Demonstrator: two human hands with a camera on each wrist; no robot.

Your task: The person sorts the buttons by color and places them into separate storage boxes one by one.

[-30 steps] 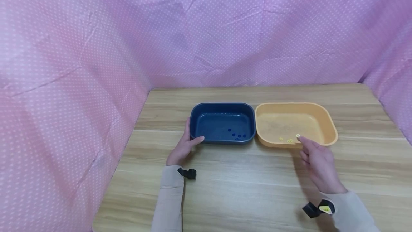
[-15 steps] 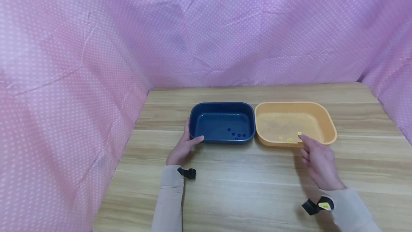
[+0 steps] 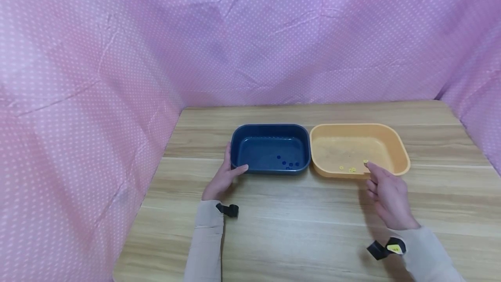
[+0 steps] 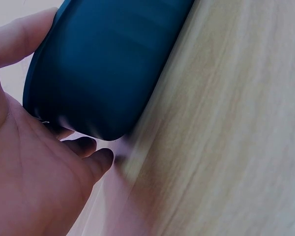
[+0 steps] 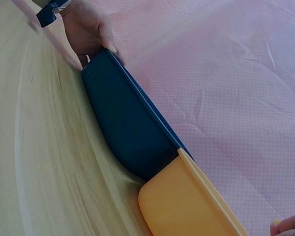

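Note:
My left hand [image 3: 222, 180] holds the left end of a dark blue plastic bin [image 3: 256, 149]. Its thumb lies over the front rim and the fingers are against the outer side, as the left wrist view also shows. Above the near right part of a yellow-orange bin [image 3: 340, 140], thumb and forefinger of my right hand [image 3: 391, 197] pinch a small yellow ring-shaped piece [image 3: 365, 161]. Several similar yellow pieces [image 3: 353, 169] lie at that bin's near side. Small dark blue pieces [image 3: 284, 163], several of them, lie in the blue bin's near right corner.
Both bins stand side by side, touching, on a wood-grain table [image 3: 297, 229]. Pink dotted cloth [image 3: 250, 47] hangs behind the table and along its sides. Black straps with small devices sit on both wrists.
My right hand has shifted very slightly away from me and to the right, with the yellow piece still pinched and turned a little. The left hand and both bins stay put.

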